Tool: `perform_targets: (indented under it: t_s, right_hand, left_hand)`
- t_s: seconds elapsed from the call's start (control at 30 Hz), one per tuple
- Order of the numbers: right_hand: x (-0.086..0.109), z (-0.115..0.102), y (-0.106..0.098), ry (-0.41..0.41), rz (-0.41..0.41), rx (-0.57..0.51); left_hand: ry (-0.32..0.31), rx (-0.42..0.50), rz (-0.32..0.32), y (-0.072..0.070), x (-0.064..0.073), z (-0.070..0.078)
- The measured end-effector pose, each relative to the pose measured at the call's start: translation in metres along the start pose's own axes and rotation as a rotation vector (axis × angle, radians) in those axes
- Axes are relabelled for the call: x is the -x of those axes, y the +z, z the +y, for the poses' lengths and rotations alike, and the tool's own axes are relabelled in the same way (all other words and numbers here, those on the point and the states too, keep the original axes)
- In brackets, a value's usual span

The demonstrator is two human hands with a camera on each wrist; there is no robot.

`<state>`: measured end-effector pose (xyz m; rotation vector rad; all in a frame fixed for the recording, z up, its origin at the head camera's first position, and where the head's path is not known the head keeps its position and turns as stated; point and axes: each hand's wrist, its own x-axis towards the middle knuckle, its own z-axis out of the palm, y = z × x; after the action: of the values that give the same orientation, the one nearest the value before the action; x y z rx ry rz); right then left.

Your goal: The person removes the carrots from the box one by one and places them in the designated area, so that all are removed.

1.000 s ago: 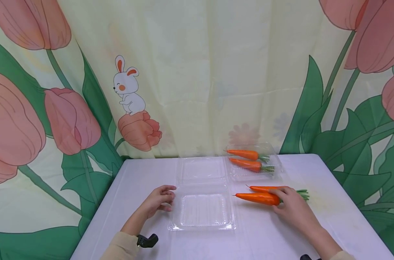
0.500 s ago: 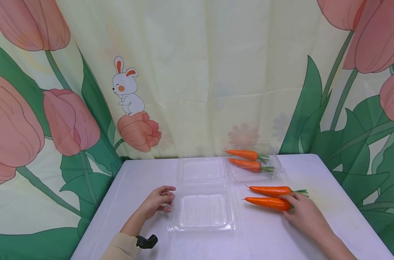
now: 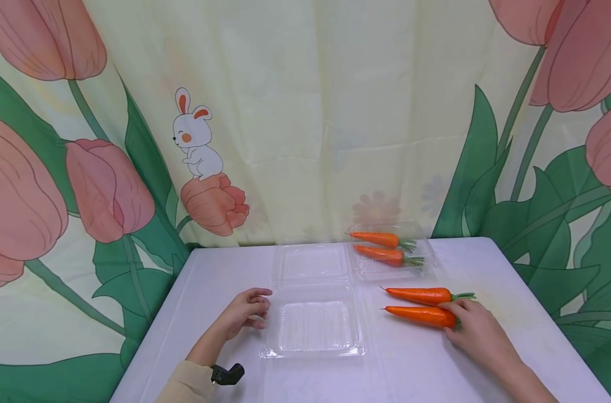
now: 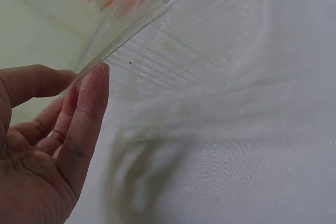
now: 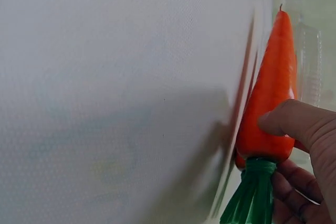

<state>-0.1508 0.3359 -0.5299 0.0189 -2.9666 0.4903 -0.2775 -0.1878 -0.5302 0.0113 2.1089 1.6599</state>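
An opened clear plastic clamshell box lies on the table, its lid laid back toward the curtain. At its left rim is my left hand; in the left wrist view, thumb and fingertips pinch the clear edge. To the right of the box lie two orange carrots side by side. My right hand grips the nearer carrot by its thick end, thumb on top, partly covering its green stalks. Behind it, the farther carrot points left too.
Another clear plastic box holding two carrots stands at the back right of the white table. A curtain printed with tulips and a rabbit hangs right behind the table's far edge.
My right hand has moved to the right with the nearer carrot, which now lies lined up beside the farther one. My left hand stays at the box rim.
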Motion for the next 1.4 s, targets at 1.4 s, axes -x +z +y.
perform_targets:
  t_s: [1.4]
  right_hand:
    - [-0.012,0.001,0.003,-0.048,-0.009,0.05]
  left_hand:
    - [-0.022,-0.025,0.052,-0.022,0.014,-0.003]
